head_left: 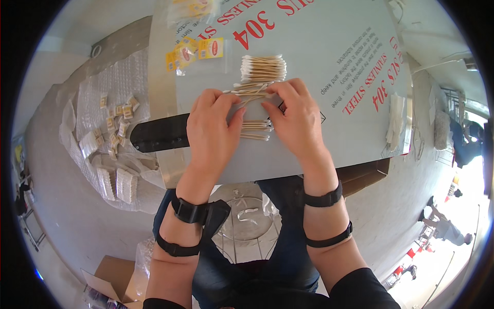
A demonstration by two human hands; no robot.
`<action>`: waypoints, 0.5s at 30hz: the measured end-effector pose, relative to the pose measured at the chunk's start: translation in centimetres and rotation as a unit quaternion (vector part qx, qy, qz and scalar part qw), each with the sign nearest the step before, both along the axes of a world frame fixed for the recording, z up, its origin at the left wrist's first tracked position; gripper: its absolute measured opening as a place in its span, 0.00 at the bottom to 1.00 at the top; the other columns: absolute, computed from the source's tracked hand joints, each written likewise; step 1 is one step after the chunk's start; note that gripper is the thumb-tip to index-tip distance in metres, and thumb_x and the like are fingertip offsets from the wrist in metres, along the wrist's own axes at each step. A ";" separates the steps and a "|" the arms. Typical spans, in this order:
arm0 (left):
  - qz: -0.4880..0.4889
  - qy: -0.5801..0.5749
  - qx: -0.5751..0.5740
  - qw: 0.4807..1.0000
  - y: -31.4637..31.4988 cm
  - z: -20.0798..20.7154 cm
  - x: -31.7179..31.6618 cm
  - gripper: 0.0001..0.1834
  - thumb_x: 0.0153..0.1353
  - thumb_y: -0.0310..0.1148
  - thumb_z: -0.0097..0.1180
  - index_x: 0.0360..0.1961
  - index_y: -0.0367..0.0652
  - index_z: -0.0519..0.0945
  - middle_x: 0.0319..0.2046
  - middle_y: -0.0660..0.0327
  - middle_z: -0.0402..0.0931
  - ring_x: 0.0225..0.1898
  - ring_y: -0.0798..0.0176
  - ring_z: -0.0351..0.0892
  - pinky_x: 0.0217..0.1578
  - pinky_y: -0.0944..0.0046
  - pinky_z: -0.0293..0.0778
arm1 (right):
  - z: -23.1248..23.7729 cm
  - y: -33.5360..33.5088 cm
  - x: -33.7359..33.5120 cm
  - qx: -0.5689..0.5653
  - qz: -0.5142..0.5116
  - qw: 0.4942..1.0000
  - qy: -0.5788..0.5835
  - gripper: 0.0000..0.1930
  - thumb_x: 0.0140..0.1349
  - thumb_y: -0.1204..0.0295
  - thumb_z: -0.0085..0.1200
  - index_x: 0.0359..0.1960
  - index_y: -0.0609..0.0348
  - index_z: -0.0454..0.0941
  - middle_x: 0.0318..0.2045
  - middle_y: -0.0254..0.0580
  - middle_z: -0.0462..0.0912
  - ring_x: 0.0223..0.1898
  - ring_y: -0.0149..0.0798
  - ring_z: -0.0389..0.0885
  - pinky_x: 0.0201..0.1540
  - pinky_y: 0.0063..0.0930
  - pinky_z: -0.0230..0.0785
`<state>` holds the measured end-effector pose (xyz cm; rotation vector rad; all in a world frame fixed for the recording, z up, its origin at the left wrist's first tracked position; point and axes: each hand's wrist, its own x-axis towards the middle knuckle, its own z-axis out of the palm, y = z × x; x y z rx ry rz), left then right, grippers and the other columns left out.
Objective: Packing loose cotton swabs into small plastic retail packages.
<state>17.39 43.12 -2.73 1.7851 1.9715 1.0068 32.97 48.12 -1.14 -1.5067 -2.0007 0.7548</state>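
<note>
My left hand (211, 129) and my right hand (297, 116) face each other over the sheet-covered table. Between their fingertips lies a small loose group of wooden cotton swabs (251, 91), some of them slanted. My right index fingertip touches the right ends of these swabs, with the thumb apart below. On the left, my thumb and index finger are parted beside the swabs' left ends. Just beyond is a thick stacked bundle of cotton swabs (264, 69). Nearer me, another row of swabs (256, 126) is partly hidden by my left hand.
A black strip (160, 133) juts past the table's left edge. Clear bags with yellow labels (198, 50) lie at the far left of the printed sheet (309, 46). White strips (395, 121) lie on the right. Small packs (123, 110) sit on bubble wrap (87, 85) beside the table.
</note>
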 end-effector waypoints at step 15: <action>-0.098 0.037 -0.015 0.994 -0.5 1.2 -1.3 0.06 0.51 0.25 0.60 0.31 0.38 0.77 0.32 0.57 0.73 0.35 0.51 0.75 0.34 0.56 0.72 | 0.0 0.3 1.2 -0.010 -0.002 0.999 0.036 0.03 0.54 0.80 0.57 0.30 0.61 0.78 0.30 0.42 0.77 0.27 0.45 0.77 0.30 0.33 0.70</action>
